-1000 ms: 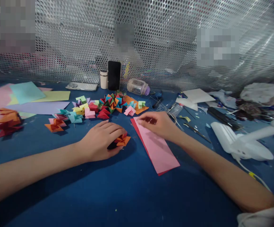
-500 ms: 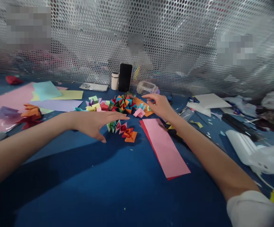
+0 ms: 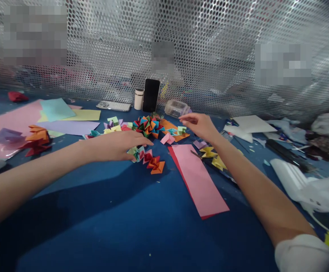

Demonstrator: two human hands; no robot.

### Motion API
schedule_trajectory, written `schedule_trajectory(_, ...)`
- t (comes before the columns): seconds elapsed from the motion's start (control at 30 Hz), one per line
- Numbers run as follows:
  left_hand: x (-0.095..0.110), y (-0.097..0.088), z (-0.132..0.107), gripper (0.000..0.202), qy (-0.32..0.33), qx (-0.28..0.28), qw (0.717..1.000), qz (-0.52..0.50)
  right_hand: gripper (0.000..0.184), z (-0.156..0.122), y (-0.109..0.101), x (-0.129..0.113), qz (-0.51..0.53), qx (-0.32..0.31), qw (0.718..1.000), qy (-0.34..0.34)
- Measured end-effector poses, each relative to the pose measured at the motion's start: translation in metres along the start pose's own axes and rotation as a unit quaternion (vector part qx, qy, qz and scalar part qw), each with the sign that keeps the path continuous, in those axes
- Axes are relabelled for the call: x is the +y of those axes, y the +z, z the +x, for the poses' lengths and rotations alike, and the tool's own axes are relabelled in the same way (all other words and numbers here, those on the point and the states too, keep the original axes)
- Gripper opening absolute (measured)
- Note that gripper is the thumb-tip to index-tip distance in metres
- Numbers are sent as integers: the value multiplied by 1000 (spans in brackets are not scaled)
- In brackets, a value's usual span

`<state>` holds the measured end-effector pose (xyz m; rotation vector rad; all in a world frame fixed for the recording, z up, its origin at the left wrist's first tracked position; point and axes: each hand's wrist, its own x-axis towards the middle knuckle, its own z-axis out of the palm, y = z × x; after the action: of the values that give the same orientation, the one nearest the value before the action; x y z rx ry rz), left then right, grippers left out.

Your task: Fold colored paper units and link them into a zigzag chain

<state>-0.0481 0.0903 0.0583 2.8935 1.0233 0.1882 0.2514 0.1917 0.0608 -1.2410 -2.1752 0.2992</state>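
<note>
My left hand (image 3: 119, 145) closes over the left end of a short chain of folded paper (image 3: 148, 158) in green, pink, red and orange. Its thumb is beside the green end, the fingers stretched across the top. My right hand (image 3: 200, 125) hovers to the right of an orange paper piece (image 3: 180, 136), fingers loosely apart and nothing visible in them. Between the hands sit a multicoloured folded paper cluster (image 3: 148, 126) and a pink folded piece (image 3: 168, 139). Pink and red paper strips (image 3: 200, 185) lie in front of my right hand.
A perforated metal panel (image 3: 110, 49) stands behind the blue table. Before it are a dark phone (image 3: 151, 95), a white bottle (image 3: 138, 99) and a clear container (image 3: 176, 108). Coloured sheets (image 3: 68, 127) lie left; scissors (image 3: 202, 158), yellow folded pieces (image 3: 218, 163) and a white glue gun (image 3: 292, 177) lie right.
My left hand has brought its thumb in and closed at the paper chain. My right hand has drawn back to the right, away from the orange paper, uncovering small green and yellow pieces.
</note>
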Motion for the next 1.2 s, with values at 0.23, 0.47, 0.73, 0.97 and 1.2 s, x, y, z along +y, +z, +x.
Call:
schedule_trajectory(0.23,-8,5,-1,64,10,-26,1000,-5,39,0,6,21,-132,-54,989,-27)
schedule_trajectory(0.47,-15,-17,-12,68,-10,-62,998,-3,33,0,20,37,-139,-80,986,-45)
schedule_trajectory(0.73,-64,-57,-31,35,-185,-64,979,61,23,1,14,34,-158,-58,985,-41)
schedule_trajectory(0.97,-83,-50,-35,33,-238,-112,964,44,23,2,6,16,-171,-7,985,12)
schedule_trajectory(1.2,-79,-43,-29,33,-259,-92,959,71,24,-3,7,-15,-145,73,986,-38)
